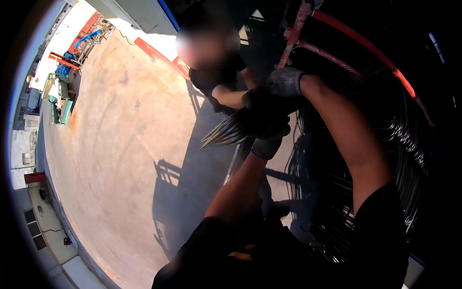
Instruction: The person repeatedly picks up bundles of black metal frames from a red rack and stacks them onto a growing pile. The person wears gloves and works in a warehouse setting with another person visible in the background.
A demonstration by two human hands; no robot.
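A bundle of thin metal rods (224,132) with tapered ends points out to the left in front of me. My left hand (269,145), in a dark glove, is closed around the bundle from below, its fingers mostly in shadow. Higher and to the right, my right hand (286,83) wears a grey glove and is curled over the dark part of the same bundle. Across from me a person in black (214,79) reaches both arms to the bundle; their dark hand (249,98) is beside my right hand. Deep shadow hides where the rods run.
Red metal frame bars (365,41) curve across the upper right. Below them many dark metal wires (404,144) lie stacked close to my right arm. A sunlit concrete floor (120,144) spreads on the left, with a green cart (60,98) at its far side.
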